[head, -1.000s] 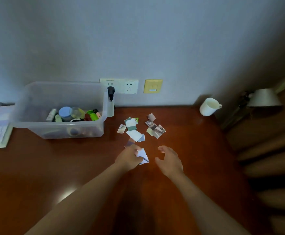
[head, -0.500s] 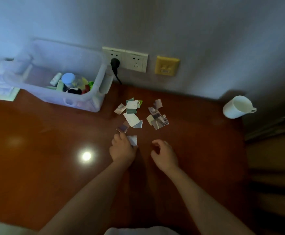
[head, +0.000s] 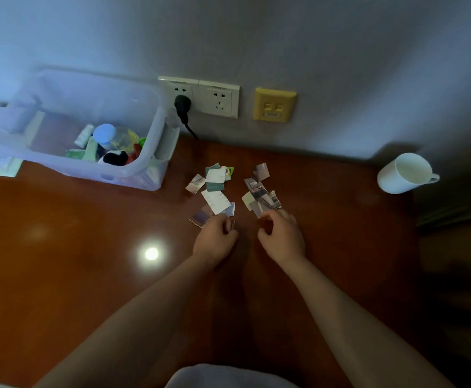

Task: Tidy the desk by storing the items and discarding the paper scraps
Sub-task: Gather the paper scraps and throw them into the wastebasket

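Here paper scraps (head: 215,198) run wallward; left hand (head: 214,240) and right hand (head: 283,238) curl, grip contents unclear.

Left hand (head: 214,238) fisted; right hand (head: 283,238) loosely curled.

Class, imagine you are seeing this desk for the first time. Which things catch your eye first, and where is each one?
Torn paper scraps lie scattered mid-desk near the wall, with the left hand and right hand at their near edge, fingers curled. A clear bin of small items sits rear left and a white mug rear right. A bright glare shines on the wood left of the hands.
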